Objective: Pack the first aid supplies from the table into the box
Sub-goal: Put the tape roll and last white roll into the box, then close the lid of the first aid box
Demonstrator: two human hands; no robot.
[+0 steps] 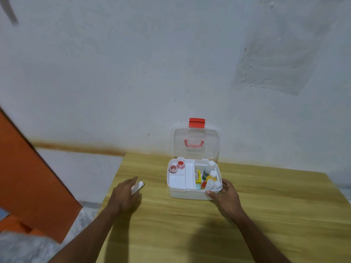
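Desk [266, 215]: yellowish wood grain, back edge against a scuffed white wall [133, 73].
First aid box [190, 193]: near the desk's back edge, lid [195, 145] upright (bottles, tape rolls inside).
Left hand [126, 194]: curled around a small white item [137, 186] near the desk's left edge.
Right hand [226, 196]: gripping the box's front right corner.

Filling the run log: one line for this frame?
left hand: grasps small white item | right hand: steadies white plastic first aid box | clear lid: open | wooden table

Your left hand [125, 194] and right hand [226, 194] were bare, no gloves, rings or watch. Both forearms rose from the lower frame uncovered, with no sleeve showing anywhere along them.
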